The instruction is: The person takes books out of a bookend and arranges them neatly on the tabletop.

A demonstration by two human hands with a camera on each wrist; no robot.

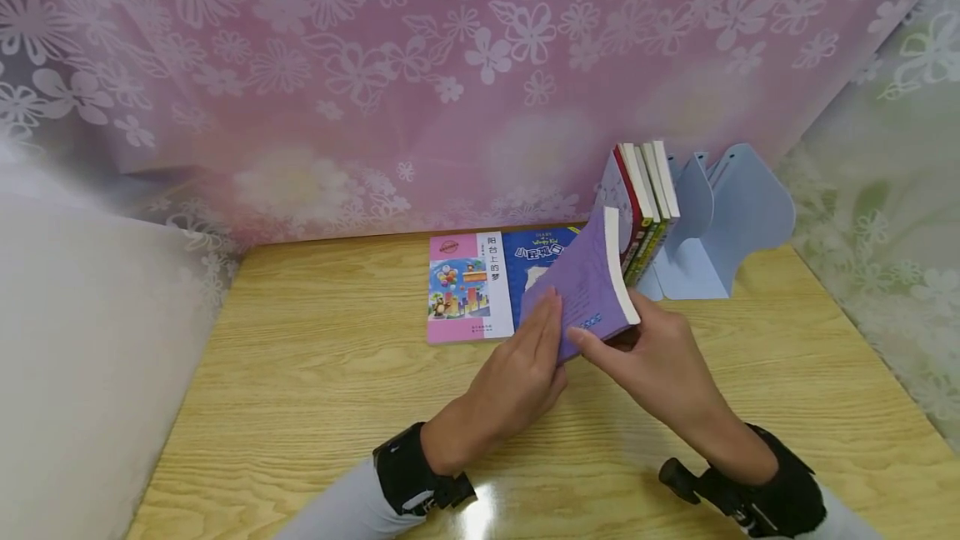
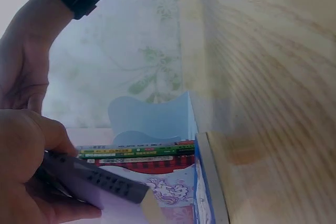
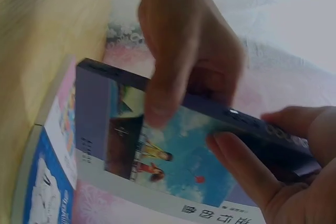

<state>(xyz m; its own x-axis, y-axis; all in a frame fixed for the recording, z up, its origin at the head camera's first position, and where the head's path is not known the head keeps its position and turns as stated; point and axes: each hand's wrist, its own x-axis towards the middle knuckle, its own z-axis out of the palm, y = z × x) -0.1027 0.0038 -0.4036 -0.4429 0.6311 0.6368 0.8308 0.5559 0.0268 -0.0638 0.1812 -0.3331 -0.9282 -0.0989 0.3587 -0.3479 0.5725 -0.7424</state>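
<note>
A purple paperback book (image 1: 581,290) is held tilted above the table by both hands. My left hand (image 1: 517,373) grips it by the spine side; in the right wrist view its thumb lies on the illustrated cover (image 3: 184,140). My right hand (image 1: 667,357) pinches the book's lower right corner, thumb on the purple face. Behind it, several upright books (image 1: 648,198) stand against a light blue bookend (image 1: 750,207). A pink-and-white book (image 1: 468,286) lies flat on the table, with a blue book (image 1: 536,252) beside it, partly hidden by the purple one.
The wooden table (image 1: 315,415) runs up to a pink floral curtain (image 1: 360,107) at the back. A pale floral covering (image 1: 892,248) borders the right side, and a whitish surface (image 1: 82,340) borders the left. The bookend has free slots right of the upright books.
</note>
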